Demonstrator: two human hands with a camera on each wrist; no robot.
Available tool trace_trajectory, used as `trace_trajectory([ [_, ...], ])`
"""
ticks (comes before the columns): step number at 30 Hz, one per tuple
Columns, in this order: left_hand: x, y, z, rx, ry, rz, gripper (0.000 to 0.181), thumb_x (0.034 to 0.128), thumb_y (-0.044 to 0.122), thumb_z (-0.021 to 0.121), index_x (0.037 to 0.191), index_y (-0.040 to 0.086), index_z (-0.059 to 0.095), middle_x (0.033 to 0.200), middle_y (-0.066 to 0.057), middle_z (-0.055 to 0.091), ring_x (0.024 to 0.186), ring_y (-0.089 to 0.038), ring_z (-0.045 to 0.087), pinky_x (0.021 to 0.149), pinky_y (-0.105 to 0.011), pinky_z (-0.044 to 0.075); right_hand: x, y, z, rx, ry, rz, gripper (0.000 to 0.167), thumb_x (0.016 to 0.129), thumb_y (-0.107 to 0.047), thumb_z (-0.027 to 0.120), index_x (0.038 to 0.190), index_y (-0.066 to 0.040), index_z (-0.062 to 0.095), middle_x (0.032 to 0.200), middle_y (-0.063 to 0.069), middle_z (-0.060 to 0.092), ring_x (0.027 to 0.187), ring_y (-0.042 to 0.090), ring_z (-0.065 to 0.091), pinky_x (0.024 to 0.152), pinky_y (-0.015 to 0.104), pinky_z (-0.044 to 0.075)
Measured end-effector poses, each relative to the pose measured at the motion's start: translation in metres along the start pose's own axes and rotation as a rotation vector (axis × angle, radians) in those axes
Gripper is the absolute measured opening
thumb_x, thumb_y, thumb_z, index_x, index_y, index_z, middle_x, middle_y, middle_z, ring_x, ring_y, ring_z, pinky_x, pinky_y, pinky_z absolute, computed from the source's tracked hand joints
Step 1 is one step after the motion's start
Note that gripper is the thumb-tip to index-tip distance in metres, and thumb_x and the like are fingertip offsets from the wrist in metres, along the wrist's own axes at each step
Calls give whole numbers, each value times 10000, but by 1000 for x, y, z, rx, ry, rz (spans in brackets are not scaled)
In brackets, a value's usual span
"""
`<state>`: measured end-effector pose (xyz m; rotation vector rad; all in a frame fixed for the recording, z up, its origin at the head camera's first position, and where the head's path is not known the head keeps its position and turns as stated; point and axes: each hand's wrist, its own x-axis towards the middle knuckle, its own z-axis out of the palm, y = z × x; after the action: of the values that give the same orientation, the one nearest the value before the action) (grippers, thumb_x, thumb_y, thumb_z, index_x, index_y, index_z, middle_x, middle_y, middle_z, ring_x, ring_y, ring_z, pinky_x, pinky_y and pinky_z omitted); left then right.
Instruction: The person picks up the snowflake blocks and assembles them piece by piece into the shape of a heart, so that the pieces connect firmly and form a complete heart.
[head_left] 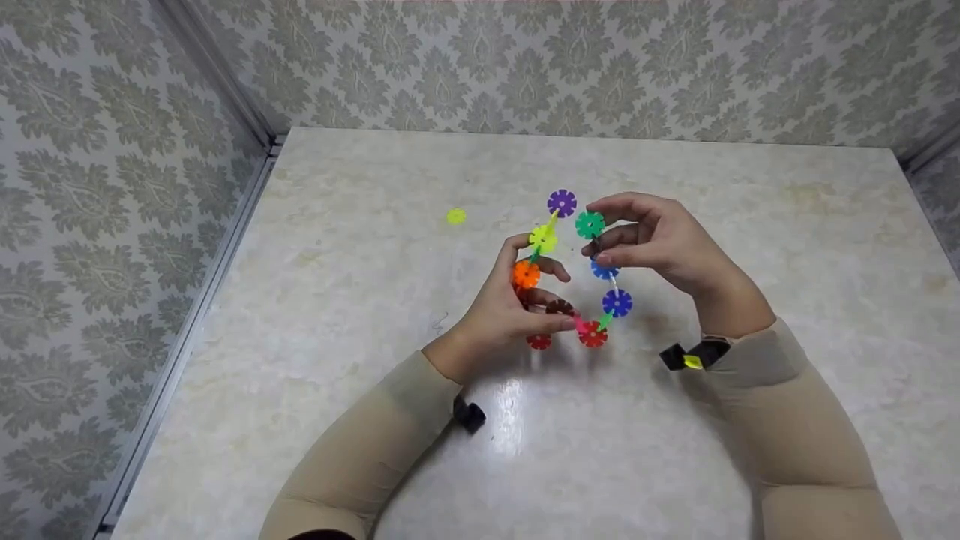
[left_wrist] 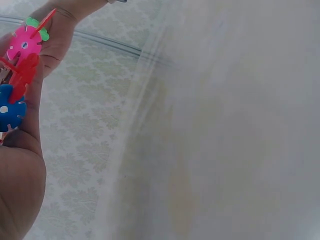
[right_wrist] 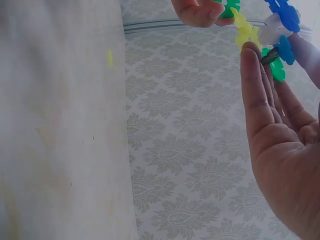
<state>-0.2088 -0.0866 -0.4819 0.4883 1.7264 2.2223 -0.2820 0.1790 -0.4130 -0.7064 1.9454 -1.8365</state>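
The left hand (head_left: pixel 495 309) and right hand (head_left: pixel 667 244) pinched a chain of notched discs (head_left: pixel 616 303) between their fingers (head_left: pixel 626 202); a scribble-like mark (head_left: pixel 439 322) (unreadable) lay on the counter (head_left: pixel 360 195).

Glaring off tabletop (head_left: pixel 570 420) at six o'clock, head view; shadowing softly toward four; blurring at three, left wrist view.

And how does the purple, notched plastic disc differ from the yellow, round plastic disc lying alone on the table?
The purple notched disc is joined to the colourful chain of discs; the yellow round disc lies loose on the table. In the head view, the purple disc appears larger than the yellow one. Both are round and flat.
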Motion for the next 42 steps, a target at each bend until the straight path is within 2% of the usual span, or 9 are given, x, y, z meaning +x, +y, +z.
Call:
trace_trajectory([
  [5, 0, 0, 1, 13, 0, -16, 1013, 888, -20, 946, 1592, 321, 302, 1426, -270, 581, 946, -236, 839, 818, -314, 703, 1, 6, 1, -3, 4, -14, 569, 950, 163, 788, 1489, 34, 658, 1232, 30, 819, 1083, 188, 857, 950, 334, 707],
  [15, 0, -1, 0, 19, 11, -35, 1026, 887, -23, 947, 1595, 323, 291, 1407, -182, 628, 969, -253, 838, 822, -323, 710, 4, 18, -1, 20, -16, -129, 547, 927, 174, 807, 1433, -17, 722, 1174, 30, 858, 1044, 165, 865, 906, 333, 714],
  [19, 1, -1, -1, 15, 11, -34, 1031, 884, -31, 946, 1594, 330, 292, 1383, -131, 647, 961, -249, 835, 811, -327, 710, 5, 21, 0, 20, -7, -156, 542, 918, 175, 818, 1423, 0, 728, 1168, 20, 865, 1035, 170, 869, 902, 339, 714],
  [26, 0, 0, 0, 10, 7, -50, 1031, 881, -21, 952, 1587, 336, 291, 1474, -273, 577, 971, -264, 846, 815, -315, 706, 6, 24, 0, 27, 8, -175, 521, 894, 188, 835, 1378, 17, 749, 1148, 69, 872, 1008, 181, 875, 902, 351, 714],
  [28, 0, 1, 0, 3, 7, -54, 1029, 883, -23, 949, 1587, 336, 290, 1471, -261, 583, 971, -258, 848, 820, -313, 704, 7, 25, 0, 42, -2, -176, 521, 903, 191, 824, 1385, 11, 745, 1163, 55, 865, 1007, 178, 873, 903, 345, 714],
  [33, 1, 1, -1, -20, -2, -52, 1006, 899, -44, 926, 1584, 310, 280, 1425, -188, 614, 955, -224, 852, 834, -316, 703, 8, 26, -1, 99, -31, -183, 545, 926, 215, 773, 1405, -44, 745, 1369, 11, 789, 1001, 168, 853, 878, 320, 715],
  [37, 0, 2, -1, -29, -6, -57, 1006, 908, -49, 915, 1596, 307, 272, 1389, -113, 640, 949, -215, 855, 854, -313, 704, 9, 29, -3, 141, -38, -198, 555, 910, 230, 760, 1354, -104, 772, 1354, 7, 793, 968, 157, 839, 850, 297, 713],
  [39, 0, 2, -1, -35, -6, -67, 1005, 911, -48, 913, 1595, 312, 271, 1379, -82, 648, 956, -218, 857, 862, -312, 703, 10, 31, -4, 174, -54, -226, 550, 897, 251, 747, 1343, -71, 764, 1314, 32, 804, 953, 160, 835, 846, 296, 713],
  [42, 0, 1, -1, -40, -9, -77, 993, 914, -54, 907, 1582, 307, 268, 1405, -127, 639, 971, -226, 862, 866, -311, 702, 12, 35, -4, 211, -80, -273, 527, 890, 255, 758, 1343, -12, 740, 1324, 77, 802, 933, 167, 826, 853, 298, 713],
])
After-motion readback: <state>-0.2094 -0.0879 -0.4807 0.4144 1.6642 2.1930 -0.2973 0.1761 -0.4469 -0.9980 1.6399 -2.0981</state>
